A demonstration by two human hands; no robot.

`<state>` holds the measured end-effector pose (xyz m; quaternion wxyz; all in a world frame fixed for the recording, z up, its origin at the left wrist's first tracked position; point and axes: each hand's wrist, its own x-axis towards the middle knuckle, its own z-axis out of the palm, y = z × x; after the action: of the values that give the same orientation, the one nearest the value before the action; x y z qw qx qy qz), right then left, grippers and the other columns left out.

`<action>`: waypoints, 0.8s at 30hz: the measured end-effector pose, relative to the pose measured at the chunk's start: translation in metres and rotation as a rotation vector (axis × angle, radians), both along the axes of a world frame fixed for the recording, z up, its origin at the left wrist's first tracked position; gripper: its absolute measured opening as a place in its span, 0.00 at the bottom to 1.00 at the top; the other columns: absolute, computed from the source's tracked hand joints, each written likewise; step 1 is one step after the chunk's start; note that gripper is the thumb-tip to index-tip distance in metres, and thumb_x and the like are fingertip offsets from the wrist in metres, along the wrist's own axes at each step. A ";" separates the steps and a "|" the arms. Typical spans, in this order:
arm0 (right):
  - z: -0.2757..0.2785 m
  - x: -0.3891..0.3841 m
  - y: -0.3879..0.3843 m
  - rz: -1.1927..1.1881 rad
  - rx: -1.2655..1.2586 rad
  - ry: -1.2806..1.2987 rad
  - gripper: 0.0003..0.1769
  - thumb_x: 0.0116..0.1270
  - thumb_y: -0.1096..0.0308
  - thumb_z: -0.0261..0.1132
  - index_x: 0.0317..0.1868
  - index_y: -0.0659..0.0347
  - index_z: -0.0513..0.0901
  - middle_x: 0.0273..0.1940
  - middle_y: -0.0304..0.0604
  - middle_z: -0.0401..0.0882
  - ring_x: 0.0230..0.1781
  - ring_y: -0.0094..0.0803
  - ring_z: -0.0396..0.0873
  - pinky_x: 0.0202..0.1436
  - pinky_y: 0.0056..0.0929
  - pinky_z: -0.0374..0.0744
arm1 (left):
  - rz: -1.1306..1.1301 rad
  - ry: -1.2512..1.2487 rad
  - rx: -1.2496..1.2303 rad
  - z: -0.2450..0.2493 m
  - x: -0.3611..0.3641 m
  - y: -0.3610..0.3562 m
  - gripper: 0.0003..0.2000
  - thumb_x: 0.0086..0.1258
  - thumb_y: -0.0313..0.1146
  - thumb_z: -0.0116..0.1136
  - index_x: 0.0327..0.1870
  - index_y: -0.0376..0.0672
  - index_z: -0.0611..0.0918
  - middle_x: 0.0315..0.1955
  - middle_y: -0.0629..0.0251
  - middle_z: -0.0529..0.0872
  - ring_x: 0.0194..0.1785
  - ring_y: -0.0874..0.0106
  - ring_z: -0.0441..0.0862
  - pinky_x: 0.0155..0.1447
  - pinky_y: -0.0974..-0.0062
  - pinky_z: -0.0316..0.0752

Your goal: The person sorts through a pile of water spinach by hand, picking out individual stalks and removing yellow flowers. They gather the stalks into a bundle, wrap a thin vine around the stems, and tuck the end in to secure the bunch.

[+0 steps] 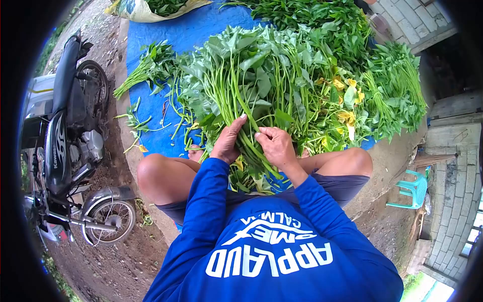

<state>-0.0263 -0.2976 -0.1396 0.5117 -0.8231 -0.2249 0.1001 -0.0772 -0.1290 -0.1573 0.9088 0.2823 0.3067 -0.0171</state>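
A thick bunch of long-stemmed leafy greens stands between my knees, leaves away from me and cut ends toward my lap. My left hand is wrapped round the lower stems from the left, thumb on top. On the right side of the same stems, my right hand is closed with thumb and forefinger pinched on the stalks. Part of the fingers of both hands is hidden. More loose greens lie right behind and beside the bunch, with yellowed leaves among them.
A blue tarp lies under the greens. A small bundle is at left, tied-looking bundles at right, and a sack at the back. A motorcycle stands left; a green plastic chair is at right.
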 end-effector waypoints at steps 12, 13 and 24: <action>-0.020 -0.014 0.013 0.307 -0.298 0.141 0.15 0.77 0.62 0.65 0.37 0.66 0.88 0.33 0.58 0.87 0.31 0.47 0.87 0.42 0.43 0.83 | 0.104 0.218 0.496 -0.033 -0.015 -0.014 0.12 0.64 0.33 0.80 0.42 0.39 0.89 0.32 0.69 0.89 0.31 0.75 0.82 0.39 0.69 0.79; 0.009 -0.004 0.014 0.379 -0.388 0.087 0.16 0.77 0.62 0.65 0.35 0.67 0.87 0.33 0.58 0.87 0.31 0.47 0.86 0.42 0.44 0.83 | 0.108 0.215 0.599 -0.029 -0.015 -0.011 0.10 0.63 0.30 0.78 0.41 0.38 0.88 0.31 0.69 0.88 0.30 0.75 0.82 0.37 0.70 0.78; 0.039 0.161 0.133 0.080 0.673 0.632 0.11 0.84 0.59 0.63 0.48 0.58 0.85 0.40 0.35 0.85 0.38 0.26 0.81 0.45 0.32 0.81 | -0.339 -0.197 0.459 0.050 -0.018 0.011 0.13 0.68 0.34 0.72 0.46 0.41 0.80 0.33 0.66 0.83 0.34 0.73 0.82 0.41 0.71 0.77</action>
<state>0.1347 -0.1645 -0.1008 0.7895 -0.5311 -0.1096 0.2874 -0.0954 -0.1182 -0.1073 0.8308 0.5278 0.1613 -0.0712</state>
